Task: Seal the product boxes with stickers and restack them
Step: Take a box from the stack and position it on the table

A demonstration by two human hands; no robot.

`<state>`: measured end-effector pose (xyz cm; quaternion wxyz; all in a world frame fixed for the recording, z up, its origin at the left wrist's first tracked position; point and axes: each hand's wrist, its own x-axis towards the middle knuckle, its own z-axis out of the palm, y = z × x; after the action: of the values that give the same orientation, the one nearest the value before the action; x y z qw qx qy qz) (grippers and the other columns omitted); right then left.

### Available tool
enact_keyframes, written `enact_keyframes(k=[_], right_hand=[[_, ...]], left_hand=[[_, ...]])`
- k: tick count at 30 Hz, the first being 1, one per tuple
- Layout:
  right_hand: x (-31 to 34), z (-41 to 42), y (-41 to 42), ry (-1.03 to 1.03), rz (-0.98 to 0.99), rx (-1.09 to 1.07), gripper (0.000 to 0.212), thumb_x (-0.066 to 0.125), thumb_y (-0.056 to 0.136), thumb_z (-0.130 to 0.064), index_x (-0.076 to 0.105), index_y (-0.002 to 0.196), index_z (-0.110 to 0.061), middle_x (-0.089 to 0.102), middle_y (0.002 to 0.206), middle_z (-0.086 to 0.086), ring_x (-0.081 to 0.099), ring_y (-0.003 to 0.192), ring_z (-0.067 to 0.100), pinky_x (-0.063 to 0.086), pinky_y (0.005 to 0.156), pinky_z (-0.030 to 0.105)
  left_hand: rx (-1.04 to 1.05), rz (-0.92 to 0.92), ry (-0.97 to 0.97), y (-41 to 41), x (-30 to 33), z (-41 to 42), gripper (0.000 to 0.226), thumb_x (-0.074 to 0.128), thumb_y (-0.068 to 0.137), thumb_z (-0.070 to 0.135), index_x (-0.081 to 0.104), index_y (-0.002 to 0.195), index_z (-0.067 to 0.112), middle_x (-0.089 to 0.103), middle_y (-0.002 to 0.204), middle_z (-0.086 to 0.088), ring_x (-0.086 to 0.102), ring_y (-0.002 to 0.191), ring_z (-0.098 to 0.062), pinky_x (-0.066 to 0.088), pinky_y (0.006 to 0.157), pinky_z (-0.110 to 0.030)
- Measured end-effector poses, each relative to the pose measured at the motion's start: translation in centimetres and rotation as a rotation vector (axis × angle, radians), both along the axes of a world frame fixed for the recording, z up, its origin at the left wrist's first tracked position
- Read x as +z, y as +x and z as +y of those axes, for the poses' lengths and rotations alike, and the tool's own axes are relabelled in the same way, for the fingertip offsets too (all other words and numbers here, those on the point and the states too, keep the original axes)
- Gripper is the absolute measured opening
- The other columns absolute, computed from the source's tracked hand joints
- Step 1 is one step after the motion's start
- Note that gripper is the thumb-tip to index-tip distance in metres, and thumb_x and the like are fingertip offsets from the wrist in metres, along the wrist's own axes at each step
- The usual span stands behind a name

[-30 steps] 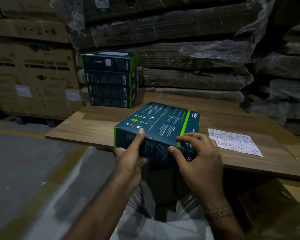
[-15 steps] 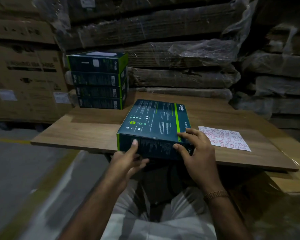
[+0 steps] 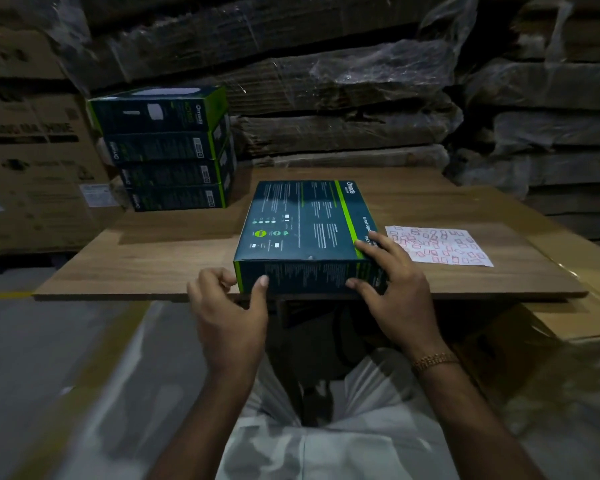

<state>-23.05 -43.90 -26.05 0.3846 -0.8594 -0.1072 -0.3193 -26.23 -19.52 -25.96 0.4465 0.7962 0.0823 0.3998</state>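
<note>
- I see a dark teal product box with a lime-green stripe lying flat on the wooden tabletop, its near side flush with the table's front edge.
- My left hand sits at the box's near left corner: the thumb presses against the front side, while the other fingers are curled loosely beside the corner. I cannot tell whether those fingers actually touch the box.
- My right hand clasps the near right corner, with its fingers spread over the top face near the green stripe and its thumb against the front side.
- A gold-coloured bracelet circles the right wrist.
- A sticker sheet with small red-outlined labels lies flat on the table just beside the box's right side, close to the right hand's fingertips.
- A stack of four matching boxes stands at the table's far left corner, well apart from the one being held.
- Plastic-wrapped bundles of flattened cardboard are piled behind the table.
- A large brown carton stands to the left of the stack; its print is too blurred to read.
</note>
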Motion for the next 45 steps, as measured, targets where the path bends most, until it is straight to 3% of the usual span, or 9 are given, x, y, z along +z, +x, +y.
enact_keyframes(k=[4, 8, 15, 22, 28, 31, 34, 39, 45], right_hand=[[-0.4, 0.4, -0.2, -0.002, -0.009, -0.022, 0.069, 0.091, 0.083, -0.026, 0.064, 0.146, -0.032, 0.051, 0.158, -0.013, 0.055, 0.14, 0.02, 0.048, 0.115, 0.04], [-0.6, 0.5, 0.2, -0.044, 0.016, -0.006, 0.082, 0.095, 0.077, -0.024, 0.059, 0.15, -0.032, 0.046, 0.162, -0.011, 0.051, 0.144, 0.02, 0.044, 0.118, 0.038], [-0.6, 1.8, 1.9, -0.087, -0.003, -0.015, 0.083, 0.093, 0.079, -0.018, 0.057, 0.153, -0.03, 0.043, 0.164, -0.006, 0.05, 0.142, 0.024, 0.045, 0.118, 0.042], [-0.4, 2.2, 2.6, -0.148, 0.014, -0.022, 0.083, 0.089, 0.083, -0.017, 0.052, 0.156, -0.031, 0.039, 0.167, -0.006, 0.046, 0.137, 0.021, 0.038, 0.116, 0.03], [-0.8, 2.2, 2.6, -0.106, 0.028, 0.059, 0.097, 0.081, 0.089, -0.004, 0.028, 0.169, -0.021, 0.032, 0.173, -0.004, 0.027, 0.155, 0.007, 0.013, 0.124, 0.011], [-1.9, 3.4, 2.5, 0.056, -0.07, 0.017, 0.082, 0.082, 0.085, 0.003, 0.044, 0.157, -0.01, 0.037, 0.166, 0.005, 0.038, 0.153, 0.018, 0.03, 0.126, 0.021], [-3.0, 4.7, 2.0, 0.188, -0.182, -0.089, 0.06, 0.086, 0.083, 0.001, 0.058, 0.136, -0.004, 0.054, 0.138, 0.006, 0.057, 0.128, 0.02, 0.051, 0.11, 0.041], [-3.1, 5.1, 2.2, 0.17, -0.215, -0.088, 0.053, 0.088, 0.083, -0.002, 0.066, 0.131, -0.006, 0.065, 0.128, 0.005, 0.063, 0.121, 0.019, 0.051, 0.109, 0.033], [-3.4, 4.7, 2.6, 0.123, -0.262, -0.038, 0.049, 0.085, 0.084, 0.001, 0.066, 0.128, -0.005, 0.065, 0.128, 0.008, 0.063, 0.121, 0.023, 0.05, 0.111, 0.034]], left_hand=[[-0.032, 0.047, 0.117, 1.5, 0.4, -0.9, 0.066, 0.095, 0.075, 0.035, 0.05, 0.12, 0.019, 0.038, 0.13, -0.008, 0.04, 0.122, -0.021, 0.042, 0.105, -0.037], [-0.148, 0.097, 0.124, 3.1, 0.9, -1.2, 0.068, 0.094, 0.079, 0.03, 0.05, 0.129, 0.018, 0.033, 0.142, -0.009, 0.035, 0.126, -0.015, 0.039, 0.107, -0.03], [-0.198, 0.122, 0.108, 4.6, 0.4, 1.0, 0.076, 0.093, 0.079, 0.015, 0.052, 0.141, 0.028, 0.049, 0.139, -0.001, 0.045, 0.125, -0.011, 0.046, 0.113, -0.044], [-0.19, 0.133, 0.104, 5.4, 0.4, 1.2, 0.08, 0.091, 0.079, 0.009, 0.05, 0.144, 0.029, 0.05, 0.141, -0.004, 0.048, 0.128, -0.018, 0.046, 0.109, -0.039], [-0.181, 0.141, 0.057, 6.1, 0.4, 1.5, 0.082, 0.087, 0.081, 0.001, 0.048, 0.147, 0.029, 0.049, 0.145, -0.006, 0.05, 0.133, -0.024, 0.046, 0.111, -0.041], [-0.152, 0.168, 0.035, 6.8, 0.4, 2.3, 0.082, 0.081, 0.082, -0.002, 0.046, 0.147, 0.035, 0.049, 0.147, -0.006, 0.053, 0.131, -0.027, 0.05, 0.112, -0.049], [-0.162, 0.256, 0.041, 7.5, 0.9, 3.3, 0.083, 0.08, 0.084, 0.001, 0.042, 0.145, 0.042, 0.055, 0.147, -0.006, 0.06, 0.126, -0.033, 0.053, 0.106, -0.053], [-0.186, 0.339, 0.02, 7.7, 1.9, 4.5, 0.079, 0.078, 0.09, 0.0, 0.043, 0.149, 0.041, 0.062, 0.142, -0.008, 0.065, 0.108, -0.028, 0.049, 0.093, -0.038], [-0.164, 0.395, -0.049, 7.3, 3.3, 4.2, 0.084, 0.081, 0.089, 0.004, 0.04, 0.142, 0.055, 0.065, 0.139, -0.007, 0.067, 0.123, -0.035, 0.057, 0.103, -0.058]])
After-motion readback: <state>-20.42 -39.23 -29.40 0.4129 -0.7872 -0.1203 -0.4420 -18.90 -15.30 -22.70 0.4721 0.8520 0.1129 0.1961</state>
